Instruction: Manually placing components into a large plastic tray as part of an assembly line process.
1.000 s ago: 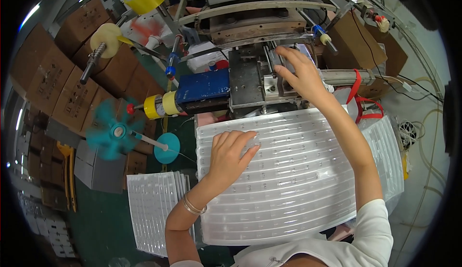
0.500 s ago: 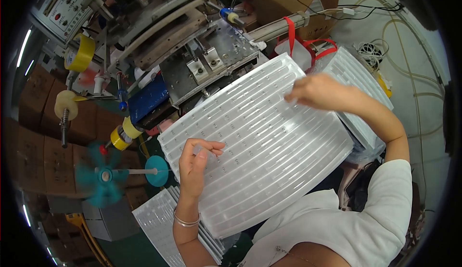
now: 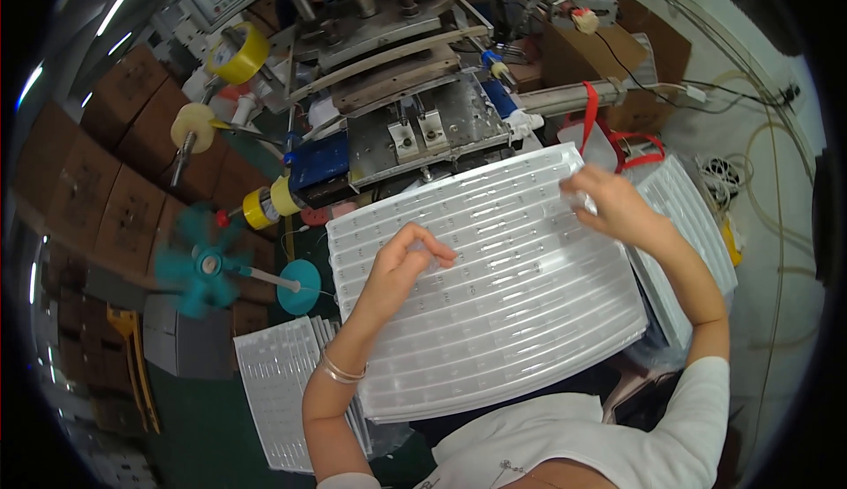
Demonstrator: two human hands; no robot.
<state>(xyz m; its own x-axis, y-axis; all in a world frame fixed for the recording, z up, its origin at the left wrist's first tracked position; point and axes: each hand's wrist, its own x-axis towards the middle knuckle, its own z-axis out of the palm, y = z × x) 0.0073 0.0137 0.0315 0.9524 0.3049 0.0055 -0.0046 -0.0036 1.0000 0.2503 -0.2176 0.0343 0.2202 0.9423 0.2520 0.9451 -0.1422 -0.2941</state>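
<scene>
Across my lap lies a large white plastic tray (image 3: 494,348) with long parallel grooves; rows of small clear pieces seem to sit in its far part. My left hand (image 3: 401,268) hovers over the tray's left middle, its fingers curled inward. Whatever it may hold is hidden by the fingers. My right hand (image 3: 613,207) is at the tray's far right corner, with thumb and fingertips bent toward each other. Something small and translucent appears between them, too blurred to name.
A press-like machine (image 3: 406,92) stands just beyond the tray, with yellow tape rolls (image 3: 238,52) at its left. A teal fan (image 3: 209,264) spins at left. More grooved trays lie stacked at left (image 3: 278,392) and right (image 3: 693,216). Cardboard boxes (image 3: 132,207) fill the left side.
The view has turned, so the machine and fan sit differently. My left hand has shifted right over the tray. The right hand stays near the far right corner, its thumb and fingers further apart.
</scene>
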